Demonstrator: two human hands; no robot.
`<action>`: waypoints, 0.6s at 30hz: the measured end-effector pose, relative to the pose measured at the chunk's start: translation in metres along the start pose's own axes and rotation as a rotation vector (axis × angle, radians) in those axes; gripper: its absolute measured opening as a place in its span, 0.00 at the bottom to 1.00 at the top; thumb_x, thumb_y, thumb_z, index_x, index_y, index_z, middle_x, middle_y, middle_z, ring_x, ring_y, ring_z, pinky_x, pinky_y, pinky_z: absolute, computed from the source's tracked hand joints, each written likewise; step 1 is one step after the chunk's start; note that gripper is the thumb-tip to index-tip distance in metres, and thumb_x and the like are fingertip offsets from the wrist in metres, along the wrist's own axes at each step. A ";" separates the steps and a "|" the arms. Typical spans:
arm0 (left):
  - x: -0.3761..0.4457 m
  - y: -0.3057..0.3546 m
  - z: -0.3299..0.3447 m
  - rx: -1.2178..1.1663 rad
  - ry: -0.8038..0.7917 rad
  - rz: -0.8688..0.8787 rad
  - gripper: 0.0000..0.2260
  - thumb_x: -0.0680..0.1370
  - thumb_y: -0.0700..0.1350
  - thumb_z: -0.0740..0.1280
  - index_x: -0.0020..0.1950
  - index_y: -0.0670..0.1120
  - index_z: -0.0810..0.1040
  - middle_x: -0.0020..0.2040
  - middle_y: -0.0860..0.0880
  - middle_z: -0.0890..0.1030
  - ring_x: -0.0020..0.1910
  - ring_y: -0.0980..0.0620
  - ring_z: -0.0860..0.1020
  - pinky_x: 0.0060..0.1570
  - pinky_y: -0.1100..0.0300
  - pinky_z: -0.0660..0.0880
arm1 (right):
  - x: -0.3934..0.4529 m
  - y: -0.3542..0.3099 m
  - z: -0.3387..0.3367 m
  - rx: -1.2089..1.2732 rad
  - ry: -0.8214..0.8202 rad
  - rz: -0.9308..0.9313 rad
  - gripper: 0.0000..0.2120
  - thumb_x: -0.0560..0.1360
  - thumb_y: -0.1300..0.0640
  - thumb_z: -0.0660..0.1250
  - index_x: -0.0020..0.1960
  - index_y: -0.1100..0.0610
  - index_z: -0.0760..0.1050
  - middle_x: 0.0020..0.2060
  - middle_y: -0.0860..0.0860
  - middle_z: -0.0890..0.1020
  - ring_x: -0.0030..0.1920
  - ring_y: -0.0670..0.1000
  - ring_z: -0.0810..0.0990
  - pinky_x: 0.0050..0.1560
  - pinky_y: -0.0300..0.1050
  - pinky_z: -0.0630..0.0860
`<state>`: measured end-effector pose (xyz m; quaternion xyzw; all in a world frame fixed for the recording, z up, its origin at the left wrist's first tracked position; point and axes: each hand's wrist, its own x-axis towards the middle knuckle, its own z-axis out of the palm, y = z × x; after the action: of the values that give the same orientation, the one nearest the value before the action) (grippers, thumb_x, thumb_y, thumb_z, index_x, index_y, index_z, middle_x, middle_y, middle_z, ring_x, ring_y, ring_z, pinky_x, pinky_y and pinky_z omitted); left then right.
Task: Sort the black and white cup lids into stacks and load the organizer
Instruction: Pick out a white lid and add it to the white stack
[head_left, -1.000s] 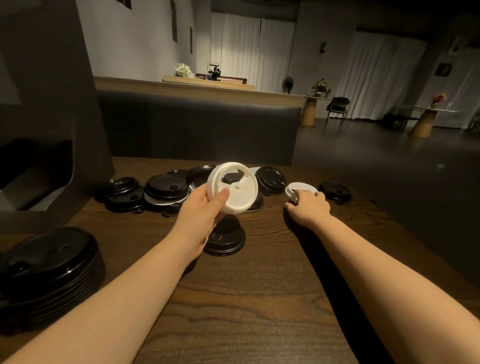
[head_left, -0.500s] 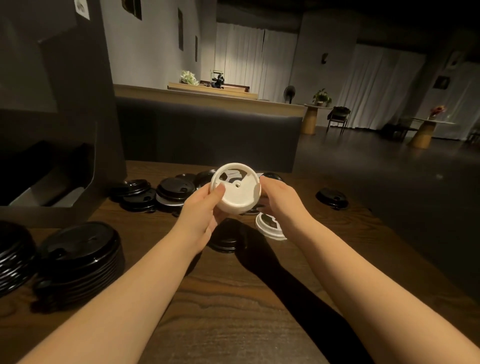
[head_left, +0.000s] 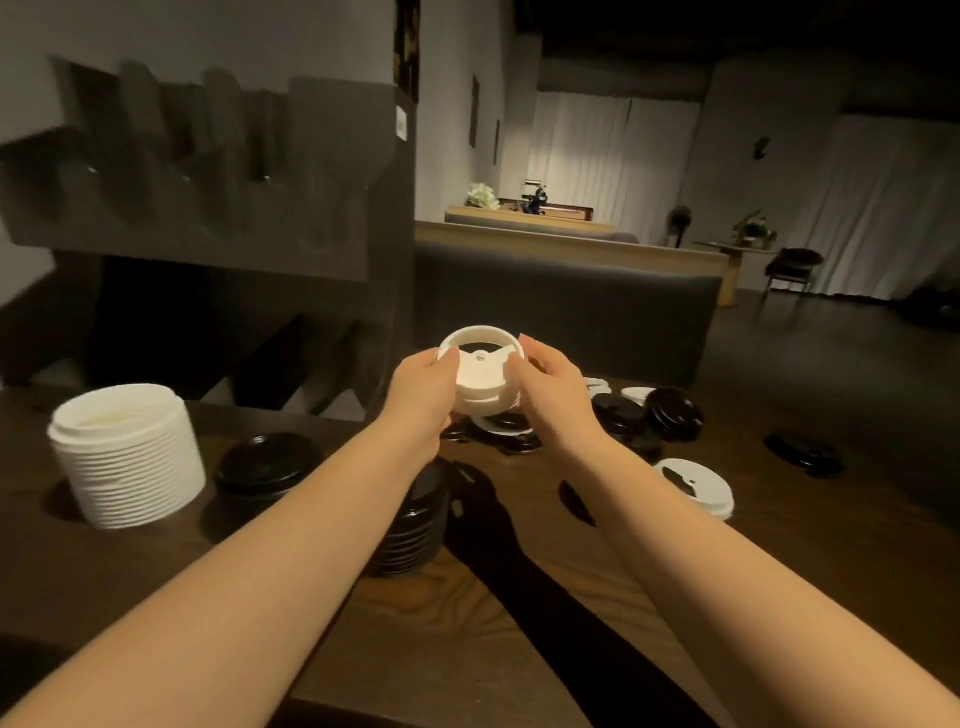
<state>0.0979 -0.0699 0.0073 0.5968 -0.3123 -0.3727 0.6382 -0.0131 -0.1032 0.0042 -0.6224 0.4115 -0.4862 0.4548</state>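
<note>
Both hands hold a short stack of white lids (head_left: 483, 379) in the air above the table. My left hand (head_left: 423, 384) grips its left side and my right hand (head_left: 545, 382) grips its right side. A tall stack of white lids (head_left: 127, 457) stands at the left. Beside it are two black stacks, one (head_left: 267, 465) further back and one (head_left: 415, 519) partly hidden under my left forearm. Loose black lids (head_left: 644, 418) and white lids (head_left: 698, 486) lie scattered to the right. The dark organizer (head_left: 208, 218) rises at the back left.
The wooden table (head_left: 519, 613) carries everything. A dark bench backrest (head_left: 571, 317) runs behind the table. One black lid (head_left: 802, 452) lies apart at the far right. Chairs and small tables stand far back in the room.
My right hand left the table and joined the left on the white lids. The view swung left, bringing the tall white stack and the organizer's slots into sight.
</note>
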 end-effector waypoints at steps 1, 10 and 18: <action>0.002 0.004 -0.014 -0.002 0.031 0.015 0.16 0.81 0.46 0.62 0.69 0.47 0.72 0.62 0.46 0.78 0.59 0.47 0.77 0.59 0.51 0.76 | -0.001 -0.004 0.015 -0.005 0.000 -0.028 0.18 0.80 0.57 0.60 0.69 0.52 0.68 0.58 0.46 0.74 0.55 0.45 0.72 0.37 0.28 0.74; 0.010 0.037 -0.136 0.119 0.272 0.109 0.15 0.80 0.45 0.61 0.67 0.47 0.73 0.57 0.48 0.78 0.51 0.52 0.75 0.43 0.61 0.72 | -0.007 -0.032 0.147 0.075 -0.178 0.039 0.16 0.79 0.59 0.63 0.67 0.54 0.71 0.55 0.48 0.77 0.54 0.47 0.76 0.53 0.42 0.78; 0.022 0.042 -0.221 0.133 0.373 0.023 0.18 0.77 0.47 0.66 0.65 0.43 0.75 0.59 0.44 0.79 0.56 0.47 0.77 0.43 0.60 0.74 | -0.020 -0.048 0.217 0.066 -0.331 0.051 0.21 0.80 0.59 0.60 0.73 0.54 0.65 0.69 0.51 0.71 0.62 0.50 0.72 0.59 0.42 0.72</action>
<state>0.2999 0.0290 0.0274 0.6927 -0.2194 -0.2271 0.6485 0.1988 -0.0364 0.0215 -0.6681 0.3302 -0.3787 0.5488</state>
